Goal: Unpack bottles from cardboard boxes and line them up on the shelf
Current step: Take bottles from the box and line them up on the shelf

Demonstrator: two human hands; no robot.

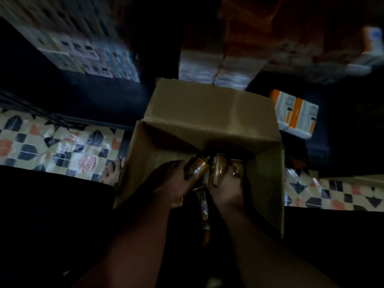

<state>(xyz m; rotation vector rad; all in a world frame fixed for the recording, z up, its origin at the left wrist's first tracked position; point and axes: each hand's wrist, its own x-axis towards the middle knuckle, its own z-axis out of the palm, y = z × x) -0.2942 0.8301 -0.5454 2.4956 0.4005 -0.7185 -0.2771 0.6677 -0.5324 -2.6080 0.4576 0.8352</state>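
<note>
An open cardboard box (207, 113) stands on the floor below me, its far flap raised. Both my hands reach down into it. My left hand (172, 181) grips an amber bottle (197, 167) lying on its side. My right hand (228, 183) curls round another amber bottle (218, 169) held more upright. A further bottle (203, 206) lies between my wrists in the box's dark bottom. The scene is dim and blurred.
Dark shelves rise beyond the box, with stacked packets at upper left (83, 50) and white packs (218, 69) behind the flap. An orange and white pack (295, 113) lies to the right. Patterned tiles (52, 146) cover the floor; a bare foot (113, 171) stands left of the box.
</note>
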